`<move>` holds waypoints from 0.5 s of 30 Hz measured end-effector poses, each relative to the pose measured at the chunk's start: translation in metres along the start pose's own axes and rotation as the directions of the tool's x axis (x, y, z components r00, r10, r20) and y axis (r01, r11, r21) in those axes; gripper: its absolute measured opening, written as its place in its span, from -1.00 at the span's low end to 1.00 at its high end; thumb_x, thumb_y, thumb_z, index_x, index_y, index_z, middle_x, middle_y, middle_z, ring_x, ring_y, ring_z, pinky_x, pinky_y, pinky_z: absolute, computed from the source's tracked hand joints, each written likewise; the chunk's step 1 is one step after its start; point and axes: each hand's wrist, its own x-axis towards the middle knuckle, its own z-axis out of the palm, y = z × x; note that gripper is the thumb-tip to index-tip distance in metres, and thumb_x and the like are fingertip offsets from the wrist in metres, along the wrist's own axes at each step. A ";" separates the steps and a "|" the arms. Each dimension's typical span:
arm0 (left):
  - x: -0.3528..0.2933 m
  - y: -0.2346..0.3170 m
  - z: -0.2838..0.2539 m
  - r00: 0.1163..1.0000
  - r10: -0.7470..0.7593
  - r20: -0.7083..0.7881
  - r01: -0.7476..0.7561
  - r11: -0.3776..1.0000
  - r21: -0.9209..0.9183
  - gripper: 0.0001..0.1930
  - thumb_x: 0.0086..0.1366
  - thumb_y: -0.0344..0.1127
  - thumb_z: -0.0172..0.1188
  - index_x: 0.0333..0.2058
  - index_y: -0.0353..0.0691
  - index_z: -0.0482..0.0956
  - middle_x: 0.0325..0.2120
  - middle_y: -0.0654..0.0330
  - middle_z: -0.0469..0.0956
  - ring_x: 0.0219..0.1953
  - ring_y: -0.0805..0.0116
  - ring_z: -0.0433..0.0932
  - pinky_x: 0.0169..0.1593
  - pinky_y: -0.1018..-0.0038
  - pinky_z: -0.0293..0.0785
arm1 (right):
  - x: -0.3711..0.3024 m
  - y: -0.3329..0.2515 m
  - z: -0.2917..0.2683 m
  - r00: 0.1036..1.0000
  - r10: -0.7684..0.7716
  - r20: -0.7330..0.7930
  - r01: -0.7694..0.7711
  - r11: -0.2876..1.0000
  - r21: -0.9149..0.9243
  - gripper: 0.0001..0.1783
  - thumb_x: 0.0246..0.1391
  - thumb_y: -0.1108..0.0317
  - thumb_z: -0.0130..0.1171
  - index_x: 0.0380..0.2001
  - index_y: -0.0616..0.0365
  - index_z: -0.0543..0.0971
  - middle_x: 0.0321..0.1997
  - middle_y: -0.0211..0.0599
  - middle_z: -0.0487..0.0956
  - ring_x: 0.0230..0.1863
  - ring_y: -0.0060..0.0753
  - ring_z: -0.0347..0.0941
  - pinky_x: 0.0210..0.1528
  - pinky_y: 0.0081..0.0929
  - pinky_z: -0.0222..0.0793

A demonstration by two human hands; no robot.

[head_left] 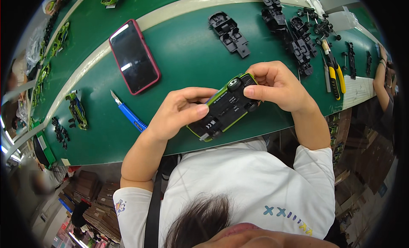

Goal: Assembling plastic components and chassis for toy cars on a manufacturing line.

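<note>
Left hand (179, 111) and right hand (279, 88), nearly closed, are pinching an upturned toy car (230, 106); uneven thumb pressure could be loosening a wheel (234, 84).

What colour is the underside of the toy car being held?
The toy car's underside is black, edged in green; the head view shows it best.

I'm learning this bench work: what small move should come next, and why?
Perhaps press gently on the toy car with the right hand, checking the fit: the black underside faces up, the left hand steadies the other end, and the right thumb rests near a wheel.
</note>
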 end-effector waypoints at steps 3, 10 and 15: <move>-0.002 0.002 0.014 0.995 -0.093 0.029 0.092 0.995 0.024 -0.50 0.15 -0.37 0.27 0.00 -0.56 0.38 -0.20 0.02 0.54 -0.24 0.44 0.55 -0.18 0.55 0.52 | 0.004 0.003 0.004 0.996 0.004 0.095 0.000 0.999 -0.039 -0.79 0.04 0.32 0.24 -0.43 0.29 0.55 -0.53 -0.44 0.51 -0.53 -0.70 0.39 -0.52 -0.71 0.32; -0.004 -0.008 0.019 0.994 -0.107 0.002 0.105 0.978 0.178 -0.64 0.17 -0.31 0.28 -0.19 -0.51 0.48 -0.39 0.17 0.57 -0.35 0.56 0.53 -0.30 0.61 0.49 | 0.014 0.003 0.016 0.990 0.081 0.114 -0.060 0.983 -0.176 -0.76 0.02 0.28 0.25 -0.41 0.29 0.57 -0.57 -0.46 0.50 -0.57 -0.71 0.35 -0.54 -0.72 0.27; -0.004 -0.008 0.014 0.999 -0.009 -0.045 0.013 0.997 0.077 -0.70 0.19 -0.31 0.26 -0.21 -0.44 0.51 -0.42 0.22 0.57 -0.40 0.59 0.51 -0.32 0.63 0.47 | 0.021 -0.010 0.025 0.997 0.066 0.034 -0.059 0.983 -0.173 -0.68 0.10 0.19 0.19 -0.38 0.30 0.57 -0.55 -0.42 0.52 -0.57 -0.69 0.38 -0.52 -0.70 0.29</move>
